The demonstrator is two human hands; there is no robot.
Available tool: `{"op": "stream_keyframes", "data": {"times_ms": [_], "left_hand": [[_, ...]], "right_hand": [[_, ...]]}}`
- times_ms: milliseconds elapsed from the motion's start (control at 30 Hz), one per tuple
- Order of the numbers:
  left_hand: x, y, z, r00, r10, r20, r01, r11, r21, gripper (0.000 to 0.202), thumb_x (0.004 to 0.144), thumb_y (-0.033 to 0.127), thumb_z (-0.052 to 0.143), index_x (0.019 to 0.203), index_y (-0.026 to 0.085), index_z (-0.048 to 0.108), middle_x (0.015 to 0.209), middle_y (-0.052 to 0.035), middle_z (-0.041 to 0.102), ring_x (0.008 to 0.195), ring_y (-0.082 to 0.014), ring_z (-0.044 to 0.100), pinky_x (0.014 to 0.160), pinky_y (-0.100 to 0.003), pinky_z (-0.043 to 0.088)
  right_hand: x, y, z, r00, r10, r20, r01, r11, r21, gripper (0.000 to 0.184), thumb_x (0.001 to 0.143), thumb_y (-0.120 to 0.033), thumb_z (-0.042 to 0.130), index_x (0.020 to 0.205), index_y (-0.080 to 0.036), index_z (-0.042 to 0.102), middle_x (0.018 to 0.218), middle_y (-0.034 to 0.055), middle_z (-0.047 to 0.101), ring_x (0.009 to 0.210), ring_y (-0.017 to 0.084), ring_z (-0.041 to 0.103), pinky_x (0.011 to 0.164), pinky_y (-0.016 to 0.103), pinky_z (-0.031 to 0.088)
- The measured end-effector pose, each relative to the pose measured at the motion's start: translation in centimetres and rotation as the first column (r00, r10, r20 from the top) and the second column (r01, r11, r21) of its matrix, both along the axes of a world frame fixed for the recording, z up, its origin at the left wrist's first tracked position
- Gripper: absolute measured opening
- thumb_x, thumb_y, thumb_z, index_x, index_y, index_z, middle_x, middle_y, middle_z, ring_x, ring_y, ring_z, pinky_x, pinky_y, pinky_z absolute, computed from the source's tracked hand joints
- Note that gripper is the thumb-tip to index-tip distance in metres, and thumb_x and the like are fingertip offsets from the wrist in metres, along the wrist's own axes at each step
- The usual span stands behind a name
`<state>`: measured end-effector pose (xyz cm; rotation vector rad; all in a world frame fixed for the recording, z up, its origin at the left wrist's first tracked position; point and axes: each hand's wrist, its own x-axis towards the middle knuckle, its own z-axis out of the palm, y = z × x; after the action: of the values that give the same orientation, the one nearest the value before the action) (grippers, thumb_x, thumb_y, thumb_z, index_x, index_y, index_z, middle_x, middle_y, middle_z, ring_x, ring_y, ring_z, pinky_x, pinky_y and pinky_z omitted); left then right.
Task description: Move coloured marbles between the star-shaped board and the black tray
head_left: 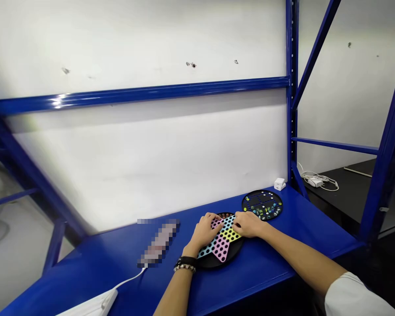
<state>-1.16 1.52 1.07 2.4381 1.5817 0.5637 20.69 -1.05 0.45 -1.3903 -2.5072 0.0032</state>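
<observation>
Left hand point(204, 230), right hand point(249, 224), fingers half-curled on one star board point(221, 246), can't tell from here if gripping lol. Two round trays: one underneath point(234, 254), one beyond point(258, 195).

A blue tabletop point(95, 263) carries everything. Around its middle, toward the near edge, sits a round black tray point(233, 253). Far right lies a second round black tray point(257, 196), with small white blocks point(279, 184) just beyond it. On the left rests a flat, pixelated object point(159, 242); a white cable point(130, 278) runs from its near end to a white bar point(92, 305) at near left.
</observation>
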Motion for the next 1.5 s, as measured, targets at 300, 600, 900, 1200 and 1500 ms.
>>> {"op": "stream_keyframes", "data": {"times_ms": [300,600,900,1200,1500], "left_hand": [[0.01,0.05,-0.01,1.0,-0.003,-0.006,0.003,1.0,0.013,0.029,0.085,0.047,0.053,0.101,0.026,0.066,0.115,-0.0041,0.062,0.105,-0.025,0.057,0.089,-0.037,0.046],[-0.07,0.15,-0.18,1.0,-0.01,-0.001,0.01,1.0,0.019,0.03,0.086,0.047,0.052,0.102,0.026,0.065,0.114,-0.0043,0.063,0.105,-0.0252,0.057,0.089,-0.038,0.046],[-0.04,0.24,-0.27,1.0,-0.006,0.001,0.006,1.0,0.019,0.031,0.085,0.049,0.052,0.102,0.027,0.065,0.114,-0.0045,0.062,0.104,-0.0253,0.058,0.089,-0.038,0.046],[-0.06,0.21,-0.26,1.0,-0.003,-0.003,0.003,1.0,0.019,0.031,0.084,0.049,0.053,0.1,0.027,0.066,0.114,-0.0043,0.063,0.104,-0.0253,0.058,0.088,-0.037,0.047],[-0.02,-0.03,0.01,1.0,-0.01,0.009,0.01,1.0,-0.015,0.032,0.085,0.049,0.051,0.102,0.026,0.065,0.116,-0.0052,0.062,0.107,-0.0271,0.056,0.091,-0.04,0.045]], "right_hand": [[0.07,-0.02,0.32,0.995,-0.094,-0.021,0.094,0.994,0.046,0.031,0.092,-0.041,0.048,0.089,-0.018,0.068,0.101,0.0088,0.062,0.086,0.02,0.061,0.073,0.029,0.041],[0.26,-0.26,0.61,0.995,-0.103,-0.009,0.103,0.995,-0.001,0.031,0.093,-0.042,0.044,0.094,-0.019,0.065,0.101,0.0086,0.062,0.089,0.021,0.062,0.077,0.031,0.041],[0.24,-0.19,0.35,0.989,-0.145,-0.008,0.144,0.989,-0.037,0.033,0.094,-0.041,0.041,0.101,-0.019,0.064,0.105,0.0101,0.064,0.091,0.022,0.063,0.078,0.032,0.043],[0.19,0.07,0.3,0.996,-0.085,0.038,0.089,0.988,-0.123,0.047,0.098,-0.04,0.033,0.086,-0.019,0.073,0.102,0.0108,0.071,0.088,0.021,0.066,0.077,0.03,0.043],[0.31,0.11,0.41,0.994,-0.112,-0.005,0.109,0.98,-0.166,0.057,0.098,-0.051,0.033,0.075,-0.018,0.074,0.087,0.0122,0.075,0.079,0.023,0.068,0.07,0.029,0.043]]}}
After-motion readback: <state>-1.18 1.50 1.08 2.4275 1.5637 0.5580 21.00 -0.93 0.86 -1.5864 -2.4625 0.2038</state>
